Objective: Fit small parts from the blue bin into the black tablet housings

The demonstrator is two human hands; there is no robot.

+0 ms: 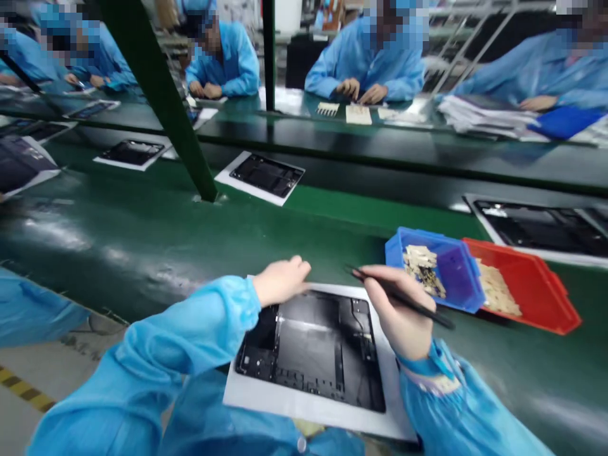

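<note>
A black tablet-like housing (311, 348) lies on a white sheet (266, 402) in front of me, with its inner parts showing. My left hand (284, 280) is over the sheet's far edge, at the housing's upper left; the fingers are loosely bent and apart from the thumb, with nothing visible in them. My right hand (403, 310) is closed around black tweezers (422, 309), to the right of the housing. The tweezers' tips point left, beyond the far edge of the sheet, and I make out nothing between them.
A blue bin (456, 278) and a red bin (536, 291), both with small pale pieces, stand at the right. Similar housings on sheets, one of them a black housing (266, 174), lie along the green line. A slanted green post (164, 95) rises at left. Several co-workers sit opposite.
</note>
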